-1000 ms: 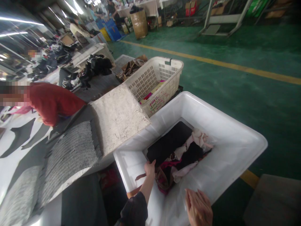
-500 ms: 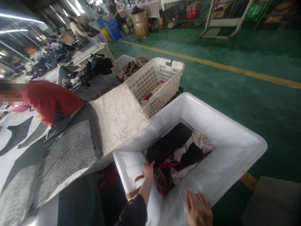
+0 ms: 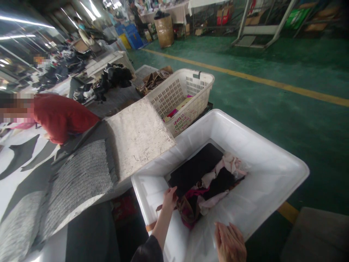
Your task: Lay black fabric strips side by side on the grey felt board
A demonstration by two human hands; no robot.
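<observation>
A large white plastic bin [image 3: 275, 153] stands in front of me, tilted in my view. Inside it lies a flat black sheet of material [image 3: 197, 165] beside crumpled pink, black and magenta fabric scraps [image 3: 209, 189]. My left hand [image 3: 169, 198] reaches in over the left side, its fingers closed at the near corner of the black sheet. A brown strip [image 3: 151, 226] hangs at the bin's left rim, partly behind my wrist. My right hand [image 3: 231, 242] is at the near rim, fingers together and bent over it; the rim beneath is covered.
A white slatted basket [image 3: 191, 98] with coloured pieces stands beyond the bin. To the left are a pale board [image 3: 139, 136], stacked grey pieces [image 3: 81, 174] and a person in a red top [image 3: 60, 116] bending over a table. A grey box [image 3: 321, 236] sits lower right.
My left hand has shifted slightly left, and the near corner of the black sheet has slid a little the same way. My right hand stays where it was.
</observation>
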